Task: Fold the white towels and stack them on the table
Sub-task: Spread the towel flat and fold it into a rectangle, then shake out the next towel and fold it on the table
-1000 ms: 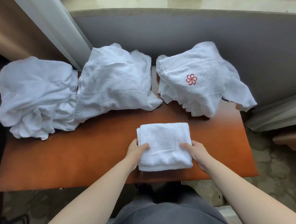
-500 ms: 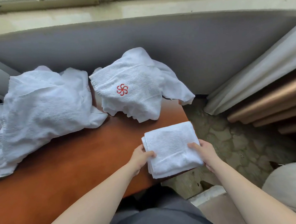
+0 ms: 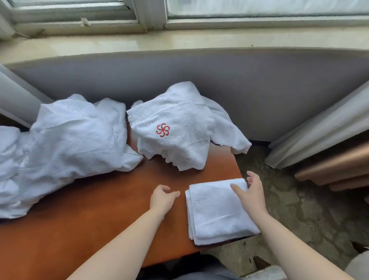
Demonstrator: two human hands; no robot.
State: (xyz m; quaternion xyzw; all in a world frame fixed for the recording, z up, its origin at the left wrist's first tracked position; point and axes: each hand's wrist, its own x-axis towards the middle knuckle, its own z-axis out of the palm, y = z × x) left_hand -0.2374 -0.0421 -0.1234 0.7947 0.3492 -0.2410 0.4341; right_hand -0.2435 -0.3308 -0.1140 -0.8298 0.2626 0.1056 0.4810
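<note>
A folded white towel [image 3: 219,213] lies flat at the near right corner of the brown table [image 3: 87,220]. My right hand [image 3: 251,190] hovers over its far right corner with relaxed fingers, holding nothing. My left hand [image 3: 163,197] is just left of the towel, apart from it, fingers loosely curved and empty. Behind, a crumpled white towel with a red pinwheel logo [image 3: 178,129] sits at the table's far right. A larger crumpled white towel [image 3: 72,141] lies to its left, and another white heap [image 3: 1,162] reaches the left edge.
A grey wall panel [image 3: 262,88] and window sill [image 3: 174,42] rise behind the table. Curtains [image 3: 328,128] hang at the right over stone floor [image 3: 300,208]. The table's right edge runs just beside the folded towel.
Both hands carried the folded towel to the table's right corner, set it down and let go. The view swung right and up, showing the window.
</note>
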